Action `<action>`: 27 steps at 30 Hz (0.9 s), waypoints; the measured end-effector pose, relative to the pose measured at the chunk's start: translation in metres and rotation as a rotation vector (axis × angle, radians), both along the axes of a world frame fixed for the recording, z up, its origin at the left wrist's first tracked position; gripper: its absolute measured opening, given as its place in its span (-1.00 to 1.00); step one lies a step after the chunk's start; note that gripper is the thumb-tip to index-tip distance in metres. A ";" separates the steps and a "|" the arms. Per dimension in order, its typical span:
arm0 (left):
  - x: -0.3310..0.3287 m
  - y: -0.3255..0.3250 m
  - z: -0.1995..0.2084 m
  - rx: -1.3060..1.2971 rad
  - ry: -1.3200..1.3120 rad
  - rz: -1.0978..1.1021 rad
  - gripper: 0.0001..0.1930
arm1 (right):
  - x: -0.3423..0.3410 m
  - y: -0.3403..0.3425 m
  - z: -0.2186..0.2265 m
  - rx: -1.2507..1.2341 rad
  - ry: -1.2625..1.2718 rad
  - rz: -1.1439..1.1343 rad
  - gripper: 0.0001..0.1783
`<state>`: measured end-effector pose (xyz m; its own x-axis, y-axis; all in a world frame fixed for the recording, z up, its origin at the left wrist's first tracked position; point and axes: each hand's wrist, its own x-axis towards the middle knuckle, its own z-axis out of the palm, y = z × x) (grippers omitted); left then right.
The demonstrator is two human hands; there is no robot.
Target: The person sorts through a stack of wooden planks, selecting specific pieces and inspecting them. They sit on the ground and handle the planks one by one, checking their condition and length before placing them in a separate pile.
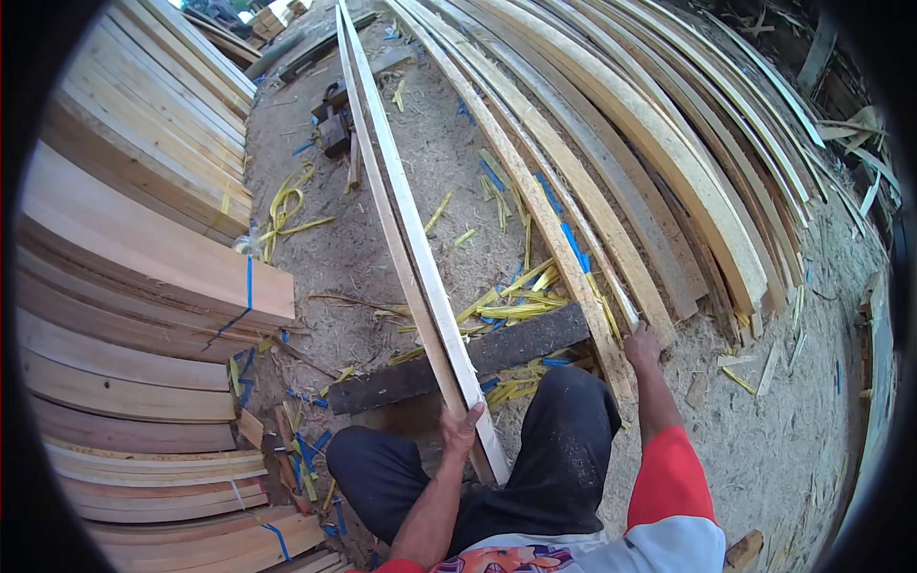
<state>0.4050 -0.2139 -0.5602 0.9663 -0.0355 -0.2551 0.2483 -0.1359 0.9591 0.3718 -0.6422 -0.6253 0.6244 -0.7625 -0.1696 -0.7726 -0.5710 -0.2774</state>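
Observation:
My left hand is wrapped round the near ends of two narrow wooden strips lying side by side. They stretch away from between my knees, crossing over a dark wooden block on the ground. Over to the right, my right hand is closed at the near end of a thin strip in a row of long boards. Its fingertips are partly hidden, but they appear to pinch that end.
Long boards fan out along the right. Bundled planks, tied with blue and yellow straps, are stacked on the left. Yellow strap scraps and blue bits litter the sandy ground. A dark tool-like object lies beyond the block.

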 end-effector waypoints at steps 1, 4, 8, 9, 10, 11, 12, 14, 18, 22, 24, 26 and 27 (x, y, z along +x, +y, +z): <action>-0.001 0.004 -0.009 0.025 -0.036 0.030 -0.10 | 0.003 0.002 -0.006 -0.007 -0.014 0.030 -0.41; 0.004 -0.011 0.012 -0.034 0.016 -0.004 -0.16 | -0.003 -0.018 -0.018 0.137 0.067 0.106 -0.52; 0.000 -0.007 0.010 -0.020 0.026 0.032 -0.26 | -0.006 -0.012 0.065 0.399 -0.260 0.407 -0.73; -0.003 -0.006 0.008 -0.043 0.016 0.048 -0.27 | -0.006 -0.007 0.102 0.643 -0.340 0.321 -0.73; -0.006 -0.002 0.005 -0.035 0.032 0.056 -0.26 | -0.003 0.012 0.165 0.890 -0.410 0.231 -0.74; -0.004 -0.002 0.003 -0.032 0.042 0.043 -0.25 | -0.003 0.027 0.218 1.125 -0.490 0.118 -0.74; -0.002 -0.005 0.004 -0.025 0.047 0.018 -0.24 | -0.005 0.035 0.246 1.114 -0.502 0.140 -0.73; 0.000 -0.007 0.005 -0.084 -0.010 0.016 -0.22 | -0.002 0.074 0.300 1.292 -0.591 0.103 -0.68; 0.002 -0.007 0.011 -0.051 0.014 -0.007 -0.20 | 0.010 0.152 0.366 1.440 -0.711 0.156 -0.61; 0.005 -0.004 -0.007 -0.099 -0.079 -0.011 -0.14 | -0.030 0.195 0.354 1.525 -0.548 0.181 -0.67; 0.007 -0.001 -0.015 -0.067 -0.049 -0.030 -0.13 | -0.083 0.190 0.336 1.533 -0.356 0.114 -0.70; 0.003 0.002 -0.014 0.035 0.010 -0.038 -0.12 | -0.147 0.180 0.302 1.546 -0.221 -0.010 -0.72; 0.001 0.002 -0.007 0.053 0.028 -0.031 -0.10 | -0.184 0.176 0.281 1.549 -0.178 -0.065 -0.73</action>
